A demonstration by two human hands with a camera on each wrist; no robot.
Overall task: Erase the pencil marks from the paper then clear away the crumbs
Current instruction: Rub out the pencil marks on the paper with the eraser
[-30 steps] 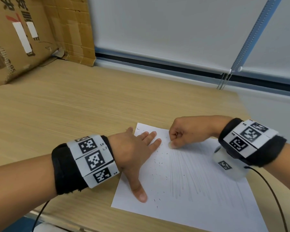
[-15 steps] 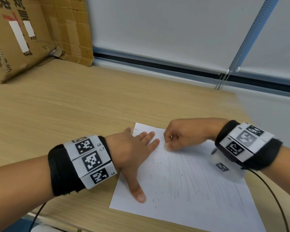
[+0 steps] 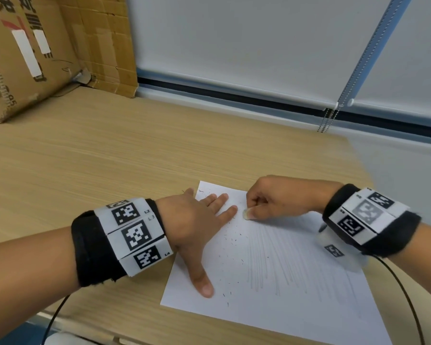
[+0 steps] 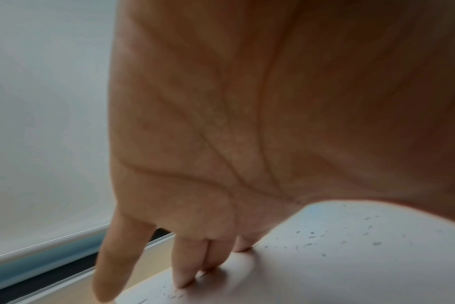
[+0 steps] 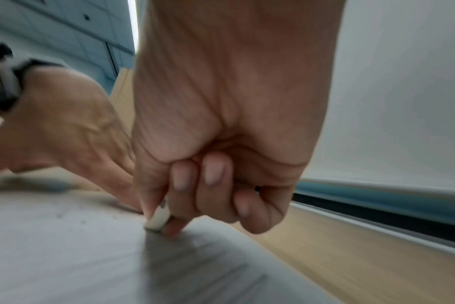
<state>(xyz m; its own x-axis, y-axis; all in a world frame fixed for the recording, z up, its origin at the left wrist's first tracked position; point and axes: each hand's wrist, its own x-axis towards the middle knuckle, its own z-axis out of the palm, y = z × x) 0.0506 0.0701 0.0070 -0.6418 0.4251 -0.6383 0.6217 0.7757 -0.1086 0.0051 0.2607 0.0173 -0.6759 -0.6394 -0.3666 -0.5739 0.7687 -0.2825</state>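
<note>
**Head view: eraser pressed to the far end of the pencilled sheet**

Head camera looks down on a pale wood-grain bench [image 3: 90, 155], with a big cardboard box [image 3: 30, 51] standing at its far left corner and a lowered roller blind [image 3: 234, 41] along the back, its bead chain [image 3: 326, 120] hanging at the right.

A white sheet of paper [image 3: 271, 302] lies flat near the front edge of the bench. Faint grey pencil marks [image 3: 279, 260] run in long strokes across its middle and right part.

The left hand [image 3: 192, 225] lies flat on the paper's left edge, fingers straight and spread, thumb stretched toward the near corner; the left wrist view shows the fingertips [image 4: 185, 281] pressing the sheet. The right hand [image 3: 274, 197] is curled into a fist at the sheet's far end, just beside the left fingertips.

Thumb and forefinger of the right hand pinch a small white eraser [image 5: 157, 219], whose lower end touches the paper at the top of the pencil strokes.

Small dark crumbs [image 3: 232, 245] are scattered over the paper between the two hands and down toward the left thumb.
</note>
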